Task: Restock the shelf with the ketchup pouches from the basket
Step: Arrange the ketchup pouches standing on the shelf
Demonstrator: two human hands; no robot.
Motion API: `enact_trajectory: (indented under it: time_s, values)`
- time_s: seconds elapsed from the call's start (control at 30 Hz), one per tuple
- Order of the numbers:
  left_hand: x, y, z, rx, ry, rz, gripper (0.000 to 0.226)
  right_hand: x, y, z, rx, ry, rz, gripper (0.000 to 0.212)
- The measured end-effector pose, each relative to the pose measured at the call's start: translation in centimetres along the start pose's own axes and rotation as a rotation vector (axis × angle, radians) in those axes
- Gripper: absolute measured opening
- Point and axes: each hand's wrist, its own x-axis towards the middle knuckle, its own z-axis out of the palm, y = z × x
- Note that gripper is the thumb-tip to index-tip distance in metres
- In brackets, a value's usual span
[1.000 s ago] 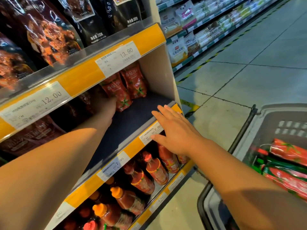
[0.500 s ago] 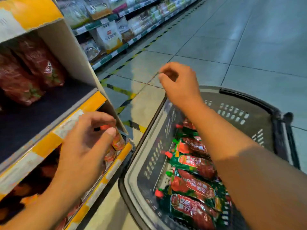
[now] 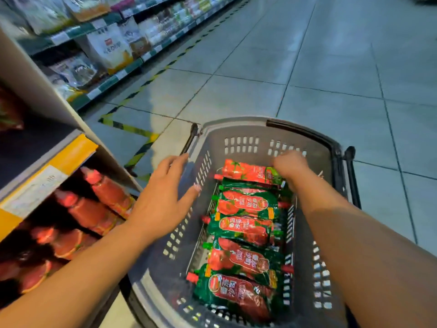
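Note:
A grey plastic basket (image 3: 236, 126) stands on the floor beside the shelf, holding several red-and-green ketchup pouches (image 3: 243, 229) laid in a row. My right hand (image 3: 289, 164) reaches down into the far end and sits on the right end of the farthest pouch (image 3: 246, 171). Its fingers are bent downward and hidden behind the back of the hand. My left hand (image 3: 165, 200) hovers over the basket's left wall, fingers spread and holding nothing. The dark shelf board (image 3: 35, 147) is at the left, with the edge of a red pouch (image 3: 9, 114) on it.
Red ketchup bottles (image 3: 104, 190) lie on the shelf level below, behind a yellow price strip (image 3: 71, 155). The basket's black handle (image 3: 350, 176) runs along its right side. Grey tiled aisle floor (image 3: 331, 79) stretches ahead, with another stocked shelf row (image 3: 111, 48) at the upper left.
My view swung from the shelf down to the basket. My right hand dropped from above the rim onto the far pouch. My left hand left the shelf edge and opened over the basket's side.

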Motion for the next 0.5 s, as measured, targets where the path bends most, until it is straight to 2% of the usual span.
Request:
enact_trajectory:
  time_s: [0.13, 0.3, 0.5]
  values:
    - [0.2, 0.1, 0.4, -0.037, -0.022, -0.115, 0.081, -0.2, 1.5, 0.9, 0.082, -0.005, 0.119, 0.021]
    - [0.3, 0.9, 0.5, -0.011, -0.054, -0.228, 0.086, -0.2, 2.9, 1.5, 0.205, 0.019, 0.248, 0.013]
    - [0.2, 0.8, 0.6, 0.032, -0.051, -0.236, 0.089, -0.4, 2.5, 1.3, 0.581, -0.059, 0.391, 0.016]
